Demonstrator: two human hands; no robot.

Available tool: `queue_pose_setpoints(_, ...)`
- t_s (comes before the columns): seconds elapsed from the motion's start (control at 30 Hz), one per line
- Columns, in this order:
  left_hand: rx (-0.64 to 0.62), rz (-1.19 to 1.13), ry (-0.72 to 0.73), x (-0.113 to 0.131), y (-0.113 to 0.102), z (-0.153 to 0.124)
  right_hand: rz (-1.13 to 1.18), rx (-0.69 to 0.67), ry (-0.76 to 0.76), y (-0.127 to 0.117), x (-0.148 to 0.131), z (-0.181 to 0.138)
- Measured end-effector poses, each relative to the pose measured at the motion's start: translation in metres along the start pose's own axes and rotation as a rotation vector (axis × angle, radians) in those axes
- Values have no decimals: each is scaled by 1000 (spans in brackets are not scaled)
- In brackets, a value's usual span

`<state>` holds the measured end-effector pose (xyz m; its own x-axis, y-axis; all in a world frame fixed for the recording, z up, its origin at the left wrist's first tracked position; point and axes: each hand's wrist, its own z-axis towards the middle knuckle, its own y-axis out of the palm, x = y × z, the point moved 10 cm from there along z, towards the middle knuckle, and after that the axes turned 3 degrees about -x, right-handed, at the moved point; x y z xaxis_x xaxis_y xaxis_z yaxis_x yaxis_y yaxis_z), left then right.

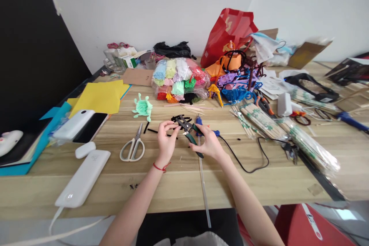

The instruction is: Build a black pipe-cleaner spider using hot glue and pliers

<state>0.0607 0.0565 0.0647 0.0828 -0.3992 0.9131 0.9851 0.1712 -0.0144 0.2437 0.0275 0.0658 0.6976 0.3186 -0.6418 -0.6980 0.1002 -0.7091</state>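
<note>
My right hand (210, 143) grips wire-stripper pliers (190, 137) with dark green handles, the handles spread apart. Their dark metal jaws point toward my left hand (167, 141), whose thumb and fingertips are pinched close to the jaw tips. What those fingers pinch is too small to make out. Short black pipe cleaner pieces (186, 118) lie just behind the pliers, and a longer black piece (153, 131) runs behind my left hand. A blue glue gun (198, 121) lies beside my right hand, with a clear glue stick (203, 184) reaching toward the table's front edge.
White-handled scissors (133, 148) and a mint-green fuzzy figure (142, 107) lie left. Bagged pipe cleaners (180, 78) and a red bag (229, 32) stand behind. Packs of wooden sticks (263, 121) and the glue gun's black cord (245, 170) are right, a white power bank (83, 178) front left.
</note>
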Motion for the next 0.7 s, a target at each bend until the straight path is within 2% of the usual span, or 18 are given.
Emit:
queue_pose_setpoints(0.3,7,-58,-49,-5,-2,3,64,-35,17,-1,-1,0)
queue_pose_setpoints(0.7,36,4,9,0,-6,4,36,-27,19,-3,-1,-1)
